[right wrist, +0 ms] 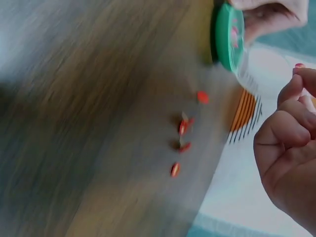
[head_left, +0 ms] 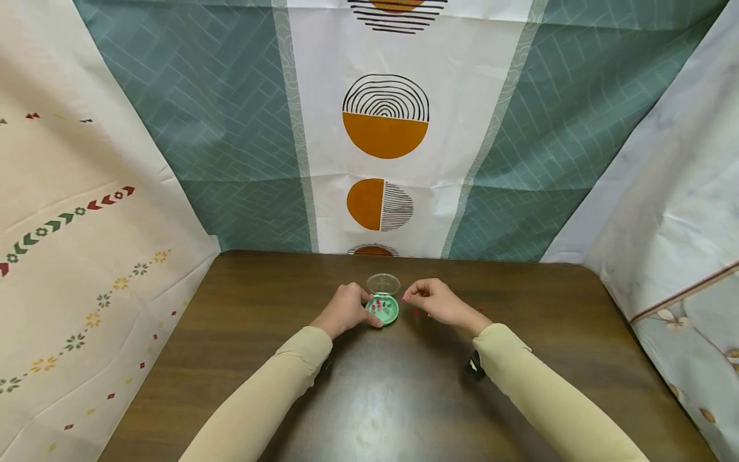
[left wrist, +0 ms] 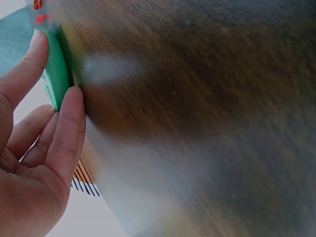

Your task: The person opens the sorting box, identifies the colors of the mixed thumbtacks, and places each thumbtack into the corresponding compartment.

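A small round green case lies on the table with its clear lid raised at the far side. Several small red and dark pieces sit inside it. My left hand grips the case's left rim between thumb and fingers, as the green edge in the left wrist view shows. To the right of the case, my right hand pinches a tiny red piece between thumb and fingertip, just above the table. What exactly the piece is, it is too small to tell.
Several loose red pieces lie on the brown wooden table below and beyond the right hand, one red piece farther right. A patterned curtain hangs behind the table's far edge; light cloths hang at both sides.
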`<move>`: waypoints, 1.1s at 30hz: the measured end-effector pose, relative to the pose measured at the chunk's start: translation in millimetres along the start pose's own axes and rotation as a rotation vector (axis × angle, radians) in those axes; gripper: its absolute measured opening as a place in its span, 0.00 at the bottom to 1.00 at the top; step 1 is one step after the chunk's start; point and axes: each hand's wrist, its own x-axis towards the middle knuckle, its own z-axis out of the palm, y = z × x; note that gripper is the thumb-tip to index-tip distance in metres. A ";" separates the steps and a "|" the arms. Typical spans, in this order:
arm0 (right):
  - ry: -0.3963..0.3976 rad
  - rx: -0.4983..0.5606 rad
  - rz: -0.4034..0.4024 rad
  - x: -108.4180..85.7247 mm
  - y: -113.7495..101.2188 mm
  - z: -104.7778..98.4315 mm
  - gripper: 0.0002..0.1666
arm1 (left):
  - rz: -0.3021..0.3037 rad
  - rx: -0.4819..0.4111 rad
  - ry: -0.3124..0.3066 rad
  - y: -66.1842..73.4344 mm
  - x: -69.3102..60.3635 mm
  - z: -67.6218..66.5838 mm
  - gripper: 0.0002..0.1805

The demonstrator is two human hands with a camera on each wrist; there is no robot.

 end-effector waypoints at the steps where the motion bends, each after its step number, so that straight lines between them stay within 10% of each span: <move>1: 0.001 -0.024 -0.003 3.0 -1.5 4.5 0.13 | 0.000 -0.001 0.000 -0.6 -0.2 0.3 0.36; 18: 0.100 -0.328 -0.036 32.1 -14.9 56.1 0.08 | 0.040 -0.007 0.010 0.0 -3.1 0.2 0.30; 33: 0.052 -0.224 0.003 45.9 -5.9 65.7 0.07 | 0.054 -0.041 -0.015 -1.3 -2.8 0.2 0.18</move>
